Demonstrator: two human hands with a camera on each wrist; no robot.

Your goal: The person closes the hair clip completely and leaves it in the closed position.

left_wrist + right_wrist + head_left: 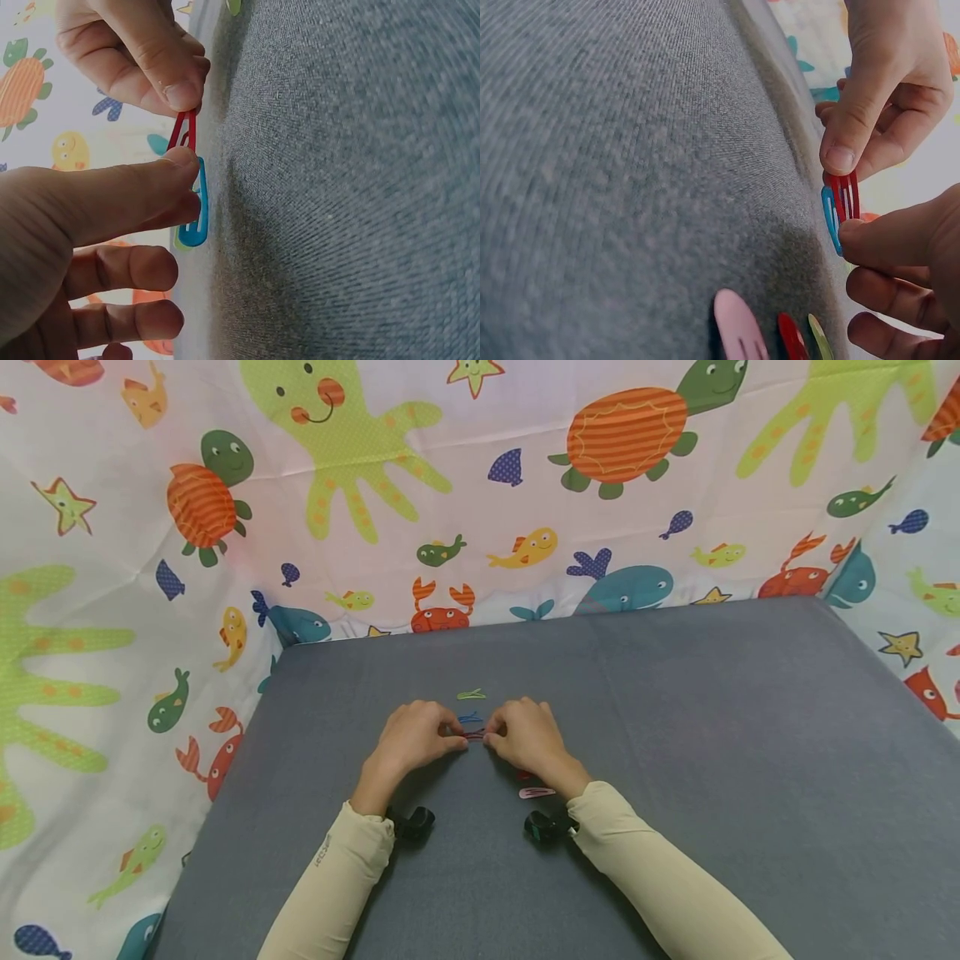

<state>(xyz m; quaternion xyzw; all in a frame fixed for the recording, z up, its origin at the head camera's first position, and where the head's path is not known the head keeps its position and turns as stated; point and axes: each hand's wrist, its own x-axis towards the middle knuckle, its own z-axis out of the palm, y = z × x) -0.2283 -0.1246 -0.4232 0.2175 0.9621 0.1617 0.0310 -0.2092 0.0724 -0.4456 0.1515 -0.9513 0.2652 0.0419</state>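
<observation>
Head view showed the left hand (411, 742) and the right hand (528, 737) meeting over the grey tabletop (750, 735), each pinching one end of a red hair clip (474, 735) between thumb and forefinger. A blue hair clip (470, 718) lay just behind it, a green one (472, 695) farther back. A pink hair clip (536, 792) lay beside the right wrist.
</observation>
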